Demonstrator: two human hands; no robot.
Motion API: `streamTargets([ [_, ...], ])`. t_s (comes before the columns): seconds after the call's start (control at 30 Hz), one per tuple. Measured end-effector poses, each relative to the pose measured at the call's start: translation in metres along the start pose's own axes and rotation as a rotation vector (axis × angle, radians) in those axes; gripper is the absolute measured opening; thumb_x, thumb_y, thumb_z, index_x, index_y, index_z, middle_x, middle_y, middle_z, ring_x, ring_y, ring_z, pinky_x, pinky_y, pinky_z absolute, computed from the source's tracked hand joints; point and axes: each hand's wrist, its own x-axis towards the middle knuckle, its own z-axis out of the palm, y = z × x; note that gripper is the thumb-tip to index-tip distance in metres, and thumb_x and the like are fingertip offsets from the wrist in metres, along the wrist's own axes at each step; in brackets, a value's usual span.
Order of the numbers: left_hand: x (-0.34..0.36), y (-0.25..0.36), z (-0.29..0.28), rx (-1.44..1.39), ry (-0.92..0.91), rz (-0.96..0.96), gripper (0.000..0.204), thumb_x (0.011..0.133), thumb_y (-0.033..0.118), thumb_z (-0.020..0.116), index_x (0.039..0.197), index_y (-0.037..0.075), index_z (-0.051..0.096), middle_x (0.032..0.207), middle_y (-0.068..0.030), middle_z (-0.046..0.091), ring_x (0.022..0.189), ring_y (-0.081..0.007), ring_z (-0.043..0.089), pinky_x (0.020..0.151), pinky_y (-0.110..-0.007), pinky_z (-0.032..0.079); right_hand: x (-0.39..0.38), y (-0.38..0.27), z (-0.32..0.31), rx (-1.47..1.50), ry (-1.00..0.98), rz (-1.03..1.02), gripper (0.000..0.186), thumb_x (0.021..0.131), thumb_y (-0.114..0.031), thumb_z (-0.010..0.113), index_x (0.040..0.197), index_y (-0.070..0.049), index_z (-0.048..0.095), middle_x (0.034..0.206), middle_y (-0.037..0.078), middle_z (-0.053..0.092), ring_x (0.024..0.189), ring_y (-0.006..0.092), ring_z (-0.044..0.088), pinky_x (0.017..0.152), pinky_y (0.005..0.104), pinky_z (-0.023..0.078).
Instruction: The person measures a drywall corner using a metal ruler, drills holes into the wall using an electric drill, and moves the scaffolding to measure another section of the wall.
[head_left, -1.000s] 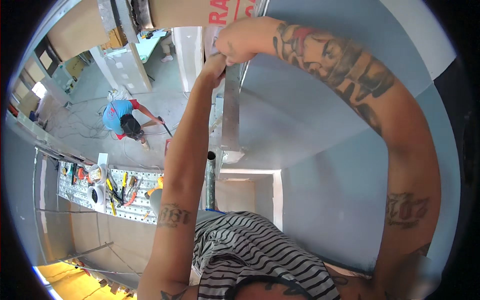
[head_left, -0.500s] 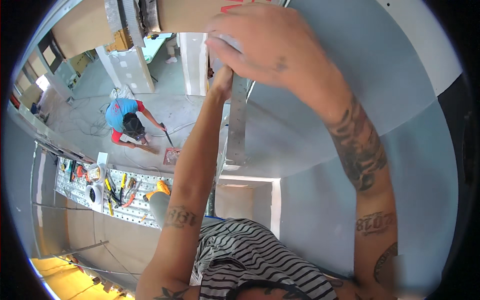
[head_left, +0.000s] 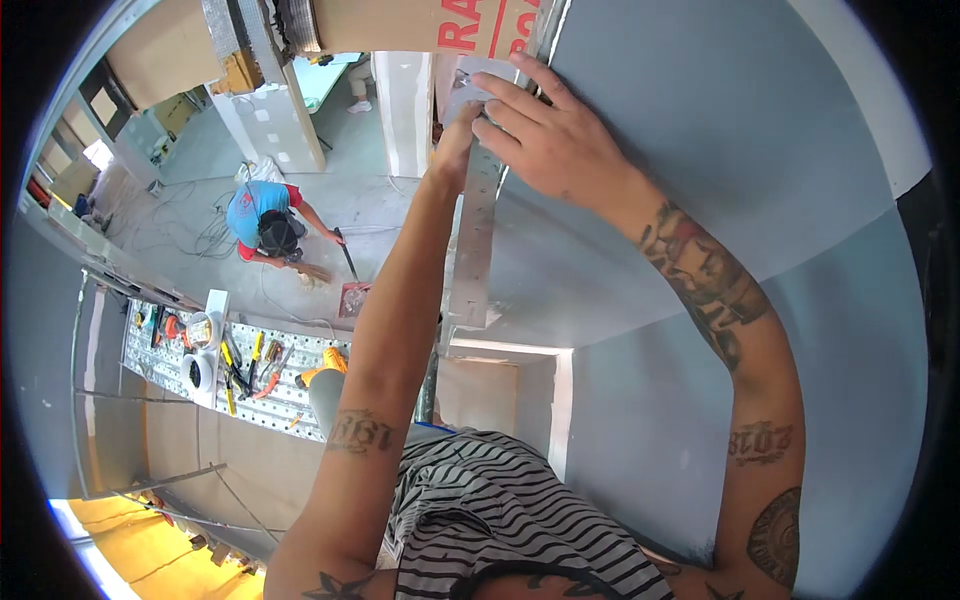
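Observation:
My left hand (head_left: pixel 458 145) reaches up to the top end of a perforated metal strip (head_left: pixel 472 250) beside the grey panel edge, its fingers closed round it. My right hand (head_left: pixel 545 135) is just right of it, fingers spread and slightly bent, the tips over the strip and edge; whether they touch is unclear. Above both hands is brown cardboard (head_left: pixel 400 20) with red print. A grey wall panel (head_left: pixel 720 130) fills the right side.
Below left, a co-worker in blue and red (head_left: pixel 255 210) bends over the floor with a red dustpan (head_left: pixel 355 298). A perforated scaffold plank (head_left: pixel 300 405) holds several tools and a white bucket (head_left: pixel 197 370). Scaffold tubes (head_left: pixel 150 398) stand at lower left; a yellow-lit area shows below.
My right hand was closed over my left one, then lifted away; now its fingers are spread beside it. My left hand stays at the strip. The co-worker's hands have shifted slightly.

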Motion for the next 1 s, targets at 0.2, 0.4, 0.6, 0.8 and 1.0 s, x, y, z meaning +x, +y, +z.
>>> streamTargets([
  [0.2, 0.008, -0.004, -0.008, 0.076, -0.064, 0.127, 0.047, 0.098, 0.04, 0.035, 0.122, 0.003, 0.053, 0.109, -0.0081, 0.06, 0.098, -0.0189, 0.06, 0.083, -0.033, 0.05, 0.004, -0.006, 0.007, -0.136, -0.042, 0.066, 0.024, 0.083, -0.02, 0.049, 0.102, -0.015, 0.062, 0.086, 0.0, 0.058, 0.096, 0.0159, 0.056, 0.109, 0.038, 0.03],
  [0.4, 0.014, -0.003, -0.001, 0.021, -0.064, 0.108, 0.048, 0.098, 0.041, 0.035, 0.122, 0.003, 0.053, 0.11, -0.0083, 0.06, 0.099, -0.0192, 0.06, 0.084, -0.033, 0.049, -0.002, -0.007, 0.014, -0.201, -0.046, 0.086, 0.027, 0.083, -0.02, 0.049, 0.107, -0.019, 0.062, 0.082, -0.002, 0.055, 0.09, 0.0137, 0.055, 0.107, 0.0376, 0.031],
  [0.6, 0.017, -0.002, 0.003, -0.009, -0.087, 0.1, 0.049, 0.098, 0.042, 0.035, 0.122, 0.003, 0.053, 0.111, -0.0084, 0.06, 0.1, -0.0194, 0.06, 0.085, -0.034, 0.049, 0.003, -0.005, -0.007, -0.122, 0.008, 0.065, 0.02, 0.087, -0.024, 0.047, 0.091, -0.009, 0.061, 0.077, 0.003, 0.054, 0.083, 0.0189, 0.056, 0.102, 0.0391, 0.035],
  [0.8, 0.016, -0.007, 0.006, -0.022, -0.106, 0.075, 0.05, 0.098, 0.043, 0.035, 0.123, 0.003, 0.053, 0.112, -0.0086, 0.06, 0.101, -0.0197, 0.059, 0.086, -0.034, 0.048, 0.0, -0.006, -0.009, -0.119, 0.03, 0.062, 0.019, 0.085, -0.023, 0.044, 0.087, -0.01, 0.058, 0.075, 0.004, 0.054, 0.083, 0.0198, 0.055, 0.103, 0.0393, 0.034],
  [1.0, 0.013, -0.013, 0.006, -0.032, -0.107, 0.056, 0.05, 0.098, 0.043, 0.035, 0.123, 0.003, 0.053, 0.112, -0.0087, 0.06, 0.102, -0.02, 0.059, 0.087, -0.034, 0.048, -0.002, -0.005, -0.003, -0.136, 0.077, 0.059, 0.019, 0.084, -0.023, 0.044, 0.084, -0.01, 0.057, 0.072, 0.004, 0.053, 0.082, 0.0206, 0.055, 0.102, 0.039, 0.034],
])
